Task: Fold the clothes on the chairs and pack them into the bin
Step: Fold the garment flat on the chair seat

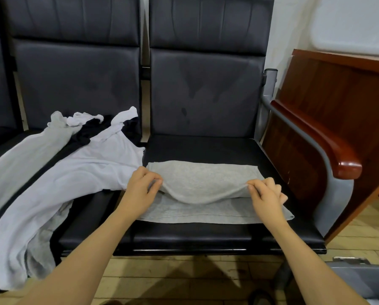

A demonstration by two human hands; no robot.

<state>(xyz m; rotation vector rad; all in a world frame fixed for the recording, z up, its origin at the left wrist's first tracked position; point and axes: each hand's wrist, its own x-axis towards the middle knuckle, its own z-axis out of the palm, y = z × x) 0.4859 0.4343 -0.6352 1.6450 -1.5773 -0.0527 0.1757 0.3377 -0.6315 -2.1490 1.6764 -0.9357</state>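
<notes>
Your left hand (141,188) and right hand (266,195) each pinch the grey garment's (202,183) folded near edge on the right chair (206,148).

The garment (201,183) on the black chair (206,150) is heather grey. Left of that chair lies a pile of clothes (58,168), pale lilac-white and grey with black stripes. Right of it, the armrest (329,148) is glossy reddish-brown.
</notes>
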